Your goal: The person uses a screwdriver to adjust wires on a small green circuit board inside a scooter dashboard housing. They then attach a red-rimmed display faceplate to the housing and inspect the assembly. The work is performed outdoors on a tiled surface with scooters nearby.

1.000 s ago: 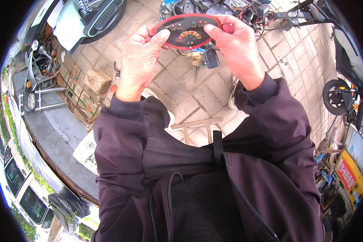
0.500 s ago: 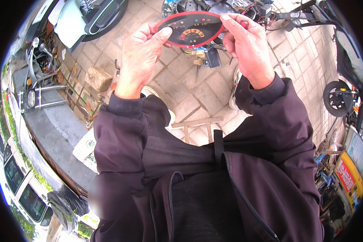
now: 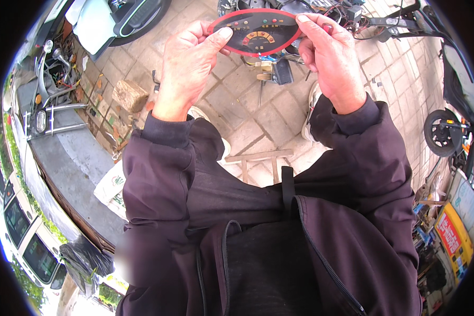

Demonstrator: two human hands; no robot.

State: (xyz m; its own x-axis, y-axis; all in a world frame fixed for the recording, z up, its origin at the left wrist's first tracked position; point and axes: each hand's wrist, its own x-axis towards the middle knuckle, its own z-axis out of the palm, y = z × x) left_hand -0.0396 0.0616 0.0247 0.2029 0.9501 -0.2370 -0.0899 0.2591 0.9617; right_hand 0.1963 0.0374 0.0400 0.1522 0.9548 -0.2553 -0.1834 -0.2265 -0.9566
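Note:
An oval scooter instrument panel [image 3: 237, 38], black with a red rim, small coloured dots and an arched yellow-and-red gauge, is held up at the top middle. My left hand [image 3: 189, 66] pinches its left end, thumb on the face and fingers behind. At the opposite end, my right hand [image 3: 336, 66] grips the rim between thumb and forefinger, with its other fingers curled. Beyond and below the panel, a small dark flat part [image 3: 283, 72] with a tan piece beside it shows above the paving.
Tangled wires and dark parts [image 3: 342, 20] lie beyond my hands. A stone-like block [image 3: 130, 96] sits on the paving at left, near a white sack [image 3: 111, 187]. A pale scooter body [image 3: 95, 30] stands far left; a black wheel [image 3: 442, 132] and yellow box [image 3: 453, 239] are at right.
Both hands and the instrument panel have shifted slightly right and up in the picture, and the view itself has moved a little. The grip at both ends stays the same.

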